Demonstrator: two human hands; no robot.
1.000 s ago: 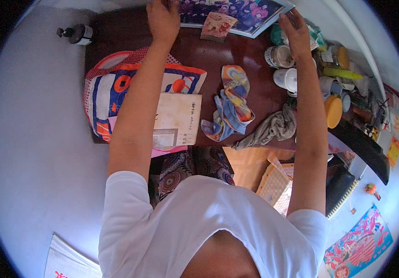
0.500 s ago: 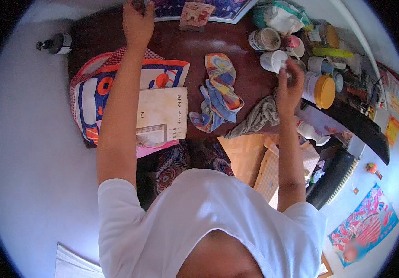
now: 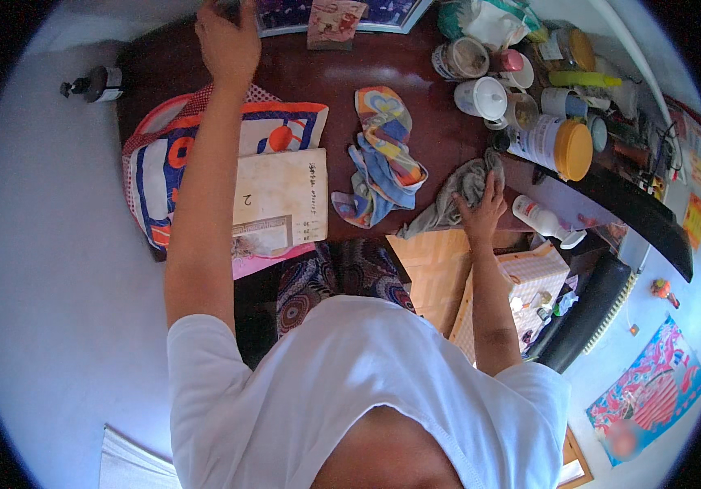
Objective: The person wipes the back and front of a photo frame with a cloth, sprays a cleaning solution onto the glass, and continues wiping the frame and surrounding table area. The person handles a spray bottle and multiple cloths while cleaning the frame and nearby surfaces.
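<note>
My right hand [image 3: 485,210] rests on a crumpled grey cloth [image 3: 446,213] at the table's near right edge, its fingers apart over the fabric. At the far left, beside the framed picture [image 3: 350,24], my left hand [image 3: 230,49] is raised. The top edge of the view cuts off its fingertips, and a dark patch between thumb and fingers cannot be made out. Beyond the grey cloth stands a white lidded cup [image 3: 468,99]. A colourful patterned cloth [image 3: 387,155] lies twisted mid-table. Under my left forearm are a worn paper booklet [image 3: 285,191] and a patterned bag [image 3: 301,118].
Jars, cups and a yellow-lidded tub [image 3: 572,150] crowd the right side. A white spray bottle [image 3: 539,218] lies near a dark monitor [image 3: 643,224]. A small card [image 3: 334,23] stands before the picture. A dark pump bottle [image 3: 104,84] sits past the table's left edge.
My right hand has moved from beside the white cup toward me, down onto the grey cloth. My left hand stays near the framed picture; the whole view has shifted slightly.
</note>
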